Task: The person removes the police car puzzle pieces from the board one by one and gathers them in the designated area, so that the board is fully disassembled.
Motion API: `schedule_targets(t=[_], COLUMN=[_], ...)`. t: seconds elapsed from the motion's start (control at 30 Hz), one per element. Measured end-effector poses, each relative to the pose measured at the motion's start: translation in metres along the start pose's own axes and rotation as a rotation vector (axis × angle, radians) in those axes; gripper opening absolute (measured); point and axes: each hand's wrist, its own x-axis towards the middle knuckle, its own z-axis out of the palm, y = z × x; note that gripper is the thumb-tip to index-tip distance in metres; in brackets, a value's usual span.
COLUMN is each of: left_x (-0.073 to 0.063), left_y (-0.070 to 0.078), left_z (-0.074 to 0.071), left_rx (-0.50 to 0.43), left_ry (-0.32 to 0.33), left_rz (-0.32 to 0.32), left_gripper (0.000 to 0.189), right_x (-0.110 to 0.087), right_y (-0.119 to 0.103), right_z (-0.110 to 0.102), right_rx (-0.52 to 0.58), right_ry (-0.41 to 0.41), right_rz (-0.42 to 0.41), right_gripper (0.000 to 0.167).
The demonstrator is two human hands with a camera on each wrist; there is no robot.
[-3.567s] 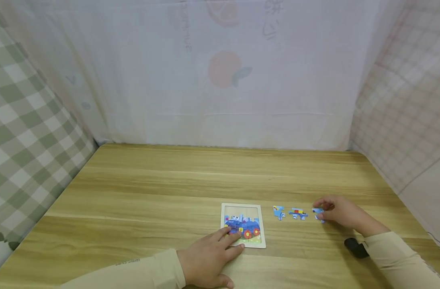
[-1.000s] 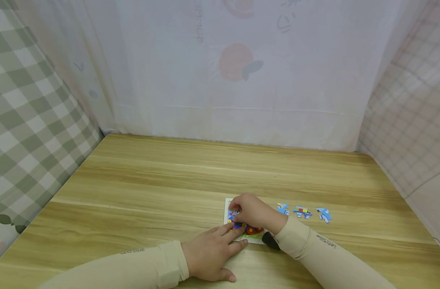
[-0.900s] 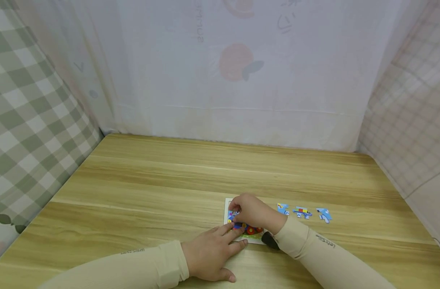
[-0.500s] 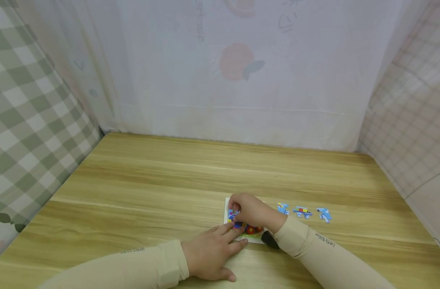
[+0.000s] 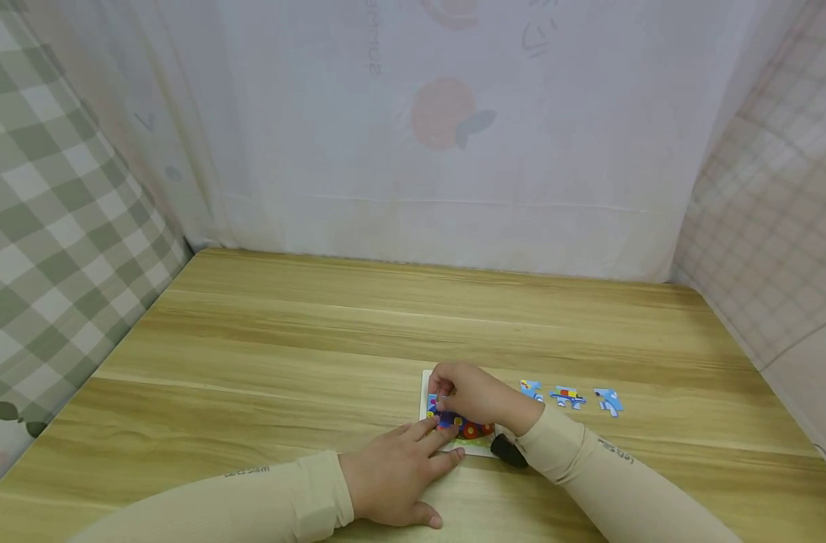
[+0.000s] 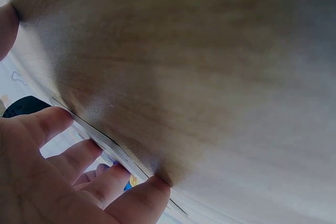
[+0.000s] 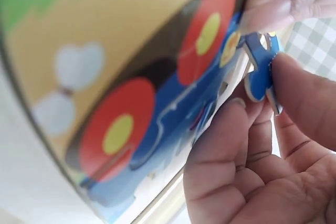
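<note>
A picture jigsaw in a pale tray [image 5: 424, 391] lies on the table, partly covered by both hands. My left hand [image 5: 399, 475] lies spread with straight fingers, fingertips resting on the tray's near left part. Over the tray, my right hand [image 5: 480, 396] pinches a blue puzzle piece [image 7: 262, 69] between thumb and fingers; in the right wrist view the piece is tilted up above the board. Red wheels with yellow hubs [image 7: 118, 134] show on the fitted part of the picture. In the left wrist view, the left fingers [image 6: 139, 200] touch the tray's edge.
To the right of the tray lie three loose puzzle pieces in a row: a left one [image 5: 529, 388], a middle one [image 5: 567, 397] and a right one [image 5: 609, 401]. A black device [image 5: 508, 451] sits at the right wrist. Cloth walls [image 5: 317, 151] enclose the wooden table [image 5: 284, 324].
My right hand has moved left from the rightmost loose piece to above the tray. Over the last second it shifts only slightly there. My left hand keeps its place.
</note>
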Motion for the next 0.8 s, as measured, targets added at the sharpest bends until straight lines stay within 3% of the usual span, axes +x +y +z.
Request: schedule_targets(t=[0.3, 0.47, 0.8], left_x=[0.0, 0.0, 0.002], left_y=[0.001, 0.0, 0.0], left_z=[0.0, -0.001, -0.002], left_rx=[0.005, -0.028, -0.053], left_ry=[0.01, -0.02, -0.045], left_rz=[0.001, -0.002, -0.018], left_gripper=[0.075, 0.074, 0.074], right_x=[0.0, -0.004, -0.019], right_y=[0.0, 0.003, 0.009], right_z=[-0.006, -0.014, -0.033], right_rx=[0.028, 0.094, 0.156], right_ry=[0.031, 0.03, 0.114], right_rz=[0.078, 0.06, 0.064], right_gripper=[0.009, 0.006, 0.006])
